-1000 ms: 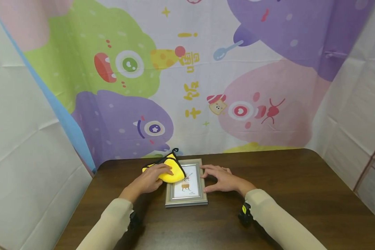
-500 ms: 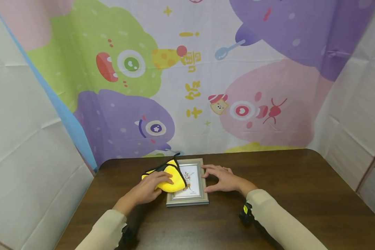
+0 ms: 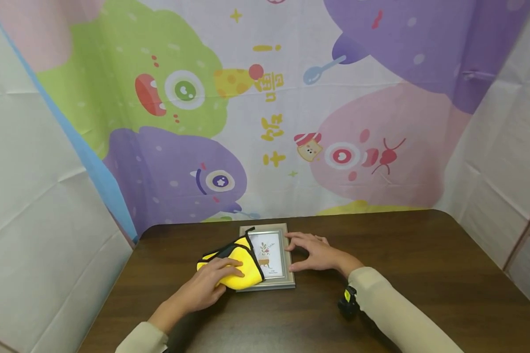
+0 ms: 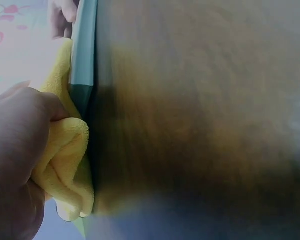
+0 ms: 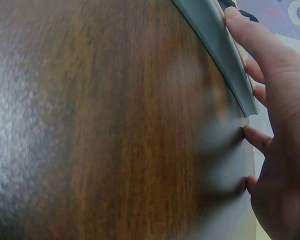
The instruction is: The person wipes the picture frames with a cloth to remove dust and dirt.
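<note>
A yellow cloth with black edging (image 3: 248, 267) lies folded over the left and lower-left part of a picture frame (image 3: 290, 280). My left hand (image 3: 205, 284) grips this cloth, fingers on top, at the frame's lower-left corner. In the left wrist view the cloth (image 4: 70, 150) bunches between the thumb and fingers of my left hand (image 4: 15, 145). The frame lies flat and holds a print of a potted plant (image 3: 271, 252), partly covered. My right hand (image 3: 313, 252) rests against the frame's right side, thumb and fingertips spread along that edge.
The dark wooden table (image 3: 393, 274) stretches out on both sides of the frame. Behind it hangs a cartoon-printed curtain (image 3: 278, 113), with pale cloth panels at left (image 3: 35, 196) and right (image 3: 499, 162).
My left hand has slid the yellow cloth down along the frame toward its near-left corner, uncovering more of the upper part. The right hand stays at the right edge.
</note>
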Demonstrator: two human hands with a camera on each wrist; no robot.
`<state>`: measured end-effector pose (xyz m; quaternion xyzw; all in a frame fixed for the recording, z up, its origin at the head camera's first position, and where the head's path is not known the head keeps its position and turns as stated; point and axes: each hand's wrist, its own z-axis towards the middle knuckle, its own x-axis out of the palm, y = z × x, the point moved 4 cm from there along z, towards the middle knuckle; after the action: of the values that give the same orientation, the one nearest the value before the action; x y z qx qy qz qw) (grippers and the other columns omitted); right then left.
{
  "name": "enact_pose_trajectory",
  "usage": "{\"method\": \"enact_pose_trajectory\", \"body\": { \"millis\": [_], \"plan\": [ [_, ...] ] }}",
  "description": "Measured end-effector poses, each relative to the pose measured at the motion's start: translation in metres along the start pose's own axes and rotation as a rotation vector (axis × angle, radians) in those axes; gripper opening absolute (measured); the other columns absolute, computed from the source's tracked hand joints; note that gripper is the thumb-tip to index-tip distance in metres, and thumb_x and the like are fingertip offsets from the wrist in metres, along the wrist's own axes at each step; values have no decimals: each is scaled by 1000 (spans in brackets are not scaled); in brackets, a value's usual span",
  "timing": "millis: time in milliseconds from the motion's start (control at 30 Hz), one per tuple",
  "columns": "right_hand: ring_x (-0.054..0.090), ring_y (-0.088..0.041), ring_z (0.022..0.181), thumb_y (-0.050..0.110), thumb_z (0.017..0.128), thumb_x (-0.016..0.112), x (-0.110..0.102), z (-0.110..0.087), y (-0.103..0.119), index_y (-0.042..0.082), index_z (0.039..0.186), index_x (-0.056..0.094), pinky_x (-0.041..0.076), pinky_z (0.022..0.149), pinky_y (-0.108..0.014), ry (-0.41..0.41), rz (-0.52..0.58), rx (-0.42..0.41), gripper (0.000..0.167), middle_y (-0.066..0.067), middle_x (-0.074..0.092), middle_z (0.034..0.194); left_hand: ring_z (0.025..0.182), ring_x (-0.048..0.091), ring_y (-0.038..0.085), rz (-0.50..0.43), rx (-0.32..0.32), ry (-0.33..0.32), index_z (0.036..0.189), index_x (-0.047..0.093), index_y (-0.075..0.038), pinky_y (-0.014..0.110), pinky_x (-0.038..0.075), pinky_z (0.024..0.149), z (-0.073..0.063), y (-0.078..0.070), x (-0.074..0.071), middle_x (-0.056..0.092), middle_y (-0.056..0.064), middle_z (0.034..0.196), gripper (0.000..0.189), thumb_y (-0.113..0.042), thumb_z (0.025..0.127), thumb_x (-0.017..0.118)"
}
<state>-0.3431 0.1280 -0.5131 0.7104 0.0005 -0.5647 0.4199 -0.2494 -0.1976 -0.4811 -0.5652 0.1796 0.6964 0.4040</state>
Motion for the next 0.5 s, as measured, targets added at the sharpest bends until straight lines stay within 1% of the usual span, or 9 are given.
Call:
{"method": "enact_pose_trajectory", "body": {
  "millis": [133, 233, 367, 500],
  "plan": [
    [37, -44, 169, 48, 96, 88, 0, -1, -1, 26, 124, 73, 26, 122, -86, -6, 2, -1, 39, -7, 43, 183, 131, 72, 32, 4, 23, -41, 130, 77, -19, 59, 61, 109, -2, -2, 1, 74, 8, 146, 60, 18, 83, 76],
    [37, -44, 169, 49, 96, 88, 0, -2, 0, 26, 124, 73, 26, 122, -86, -7, 4, -3, 39, -7, 43, 183, 130, 72, 32, 8, 33, -47, 130, 77, -19, 59, 62, 109, -1, 0, 2, 75, 8, 145, 60, 18, 83, 76],
    [37, -45, 169, 49, 96, 88, 0, -2, 1, 26, 124, 73, 26, 122, -86, -2, 5, -1, 39, -8, 43, 183, 129, 73, 34, 11, 55, -49, 129, 78, -17, 59, 63, 107, 1, 5, 2, 75, 10, 144, 58, 18, 83, 76],
    [37, -45, 169, 47, 96, 88, -1, -2, 2, 25, 125, 73, 26, 123, -85, 4, 10, 0, 39, -8, 42, 183, 129, 73, 34, 0, 84, -76, 127, 78, -17, 58, 63, 106, 7, 15, 4, 76, 10, 144, 55, 15, 83, 77]
  ]
}}
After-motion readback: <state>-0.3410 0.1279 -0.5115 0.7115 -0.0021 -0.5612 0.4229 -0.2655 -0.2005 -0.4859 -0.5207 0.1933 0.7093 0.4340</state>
